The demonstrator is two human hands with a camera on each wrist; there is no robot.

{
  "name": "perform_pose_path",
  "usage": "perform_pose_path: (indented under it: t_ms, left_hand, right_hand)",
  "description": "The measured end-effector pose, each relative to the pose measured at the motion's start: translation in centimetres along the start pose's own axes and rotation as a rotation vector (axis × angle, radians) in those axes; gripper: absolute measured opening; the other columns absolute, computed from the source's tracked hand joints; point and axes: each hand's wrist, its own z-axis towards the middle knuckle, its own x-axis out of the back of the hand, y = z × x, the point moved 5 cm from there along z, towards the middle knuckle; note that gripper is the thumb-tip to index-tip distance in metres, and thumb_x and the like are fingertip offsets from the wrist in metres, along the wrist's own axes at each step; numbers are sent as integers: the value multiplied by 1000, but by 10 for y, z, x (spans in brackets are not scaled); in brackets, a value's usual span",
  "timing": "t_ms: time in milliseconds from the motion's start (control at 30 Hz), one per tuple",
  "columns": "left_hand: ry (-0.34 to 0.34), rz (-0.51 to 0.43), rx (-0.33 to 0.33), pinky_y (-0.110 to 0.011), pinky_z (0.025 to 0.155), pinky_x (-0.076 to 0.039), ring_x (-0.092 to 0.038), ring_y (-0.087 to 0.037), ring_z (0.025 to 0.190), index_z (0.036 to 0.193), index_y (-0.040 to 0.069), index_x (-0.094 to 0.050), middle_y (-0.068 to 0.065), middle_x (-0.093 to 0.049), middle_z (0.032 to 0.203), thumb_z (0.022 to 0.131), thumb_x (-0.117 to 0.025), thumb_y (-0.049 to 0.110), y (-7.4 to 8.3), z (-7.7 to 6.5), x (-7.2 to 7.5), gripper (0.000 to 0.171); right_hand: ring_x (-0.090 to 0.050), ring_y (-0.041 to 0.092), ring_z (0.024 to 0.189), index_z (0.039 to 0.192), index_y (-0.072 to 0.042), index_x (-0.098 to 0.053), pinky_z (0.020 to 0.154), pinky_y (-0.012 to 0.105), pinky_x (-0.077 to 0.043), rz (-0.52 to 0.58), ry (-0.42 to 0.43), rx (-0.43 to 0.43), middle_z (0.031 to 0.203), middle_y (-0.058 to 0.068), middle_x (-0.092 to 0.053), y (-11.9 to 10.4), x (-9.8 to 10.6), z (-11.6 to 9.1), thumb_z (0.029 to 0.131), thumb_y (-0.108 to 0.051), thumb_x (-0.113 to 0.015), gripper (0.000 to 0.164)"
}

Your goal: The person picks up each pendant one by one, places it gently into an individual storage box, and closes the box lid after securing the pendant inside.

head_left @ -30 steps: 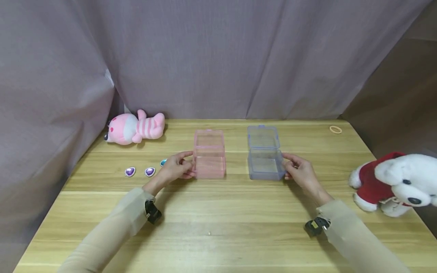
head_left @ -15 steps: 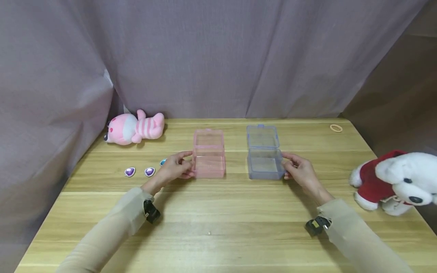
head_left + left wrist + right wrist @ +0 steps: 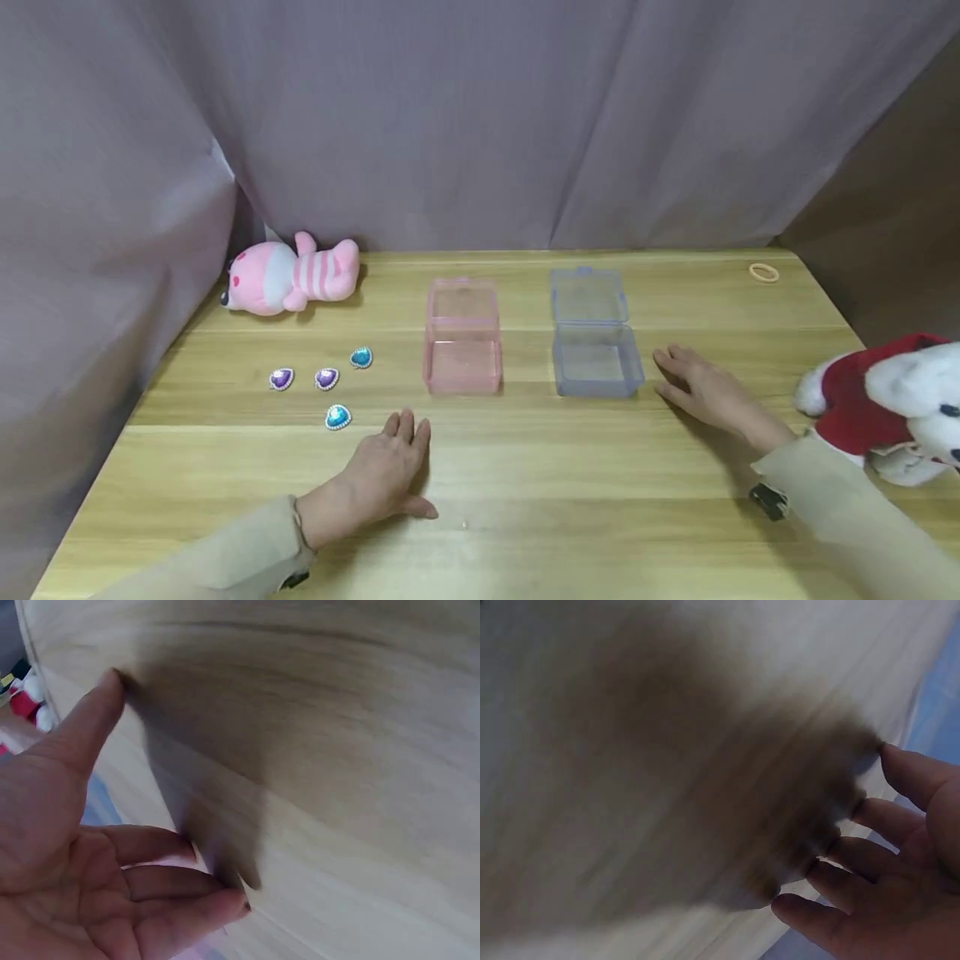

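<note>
A clear pink plastic box point(image 3: 462, 380) stands on the table with its lid tipped back. To its right is a similar blue box point(image 3: 598, 387), its lid also back. My left hand point(image 3: 375, 475) is in front of the pink box and apart from it, fingers extended and thumb spread; it holds nothing. Just right of the blue box is my right hand point(image 3: 708, 396), fingers loosely extended, nothing held. In the wrist views both the left hand point(image 3: 112, 877) and the right hand point(image 3: 892, 870) show bare palms over the wood.
Two purple heart gems point(image 3: 281, 379) and two blue heart gems point(image 3: 338, 417) lie left of the pink box. A pink plush toy point(image 3: 292, 277) lies behind them. A white plush dog in red point(image 3: 870, 400) sits at the right, and a beige ring point(image 3: 763, 273) lies at the back.
Both hands have let go of the boxes. The left hand has drawn back toward the front edge, uncovering the blue gems; the right hand has moved off to the right.
</note>
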Motion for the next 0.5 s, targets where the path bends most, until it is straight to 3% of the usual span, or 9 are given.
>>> perform_pose_path:
  t_ms: [100,167,267,400,500]
  left_hand:
    - [85,111,-9,-39,75,-58,-56,-40,114,128,-5,-51,-30,-54,126,57,-75,66,7,0,5,103]
    - [106,141,-14,-38,74,-58,-57,-38,112,127,-4,-52,-29,-56,123,57,-74,67,6,6,9,102]
    - [98,146,-22,-38,73,-58,-59,-37,108,125,-4,-52,-28,-58,119,59,-74,68,2,16,14,100]
    - [82,104,-36,-39,67,-57,-62,-34,92,119,-3,-53,-23,-60,102,59,-75,66,-6,32,19,95]
    - [32,60,-48,-39,67,-56,-62,-31,83,120,0,-55,-19,-59,95,63,-74,64,-13,43,22,87]
  right_hand:
    - [-29,57,126,136,10,-38,98,70,-28,-38,2,-16,139,40,-28,2,9,-2,95,-27,-56,58]
    - [-30,58,125,137,9,-37,98,69,-28,-48,0,-17,139,40,-28,4,15,0,96,-29,-54,58]
    - [-31,59,123,137,7,-38,98,69,-29,-53,-12,-13,139,40,-28,8,23,8,96,-31,-52,58]
    - [-29,59,124,138,6,-37,99,68,-28,-29,-60,-16,141,38,-27,11,28,22,95,-31,-55,58]
    - [-30,59,123,138,5,-39,99,67,-29,-21,-77,1,141,38,-27,15,28,31,94,-30,-56,58]
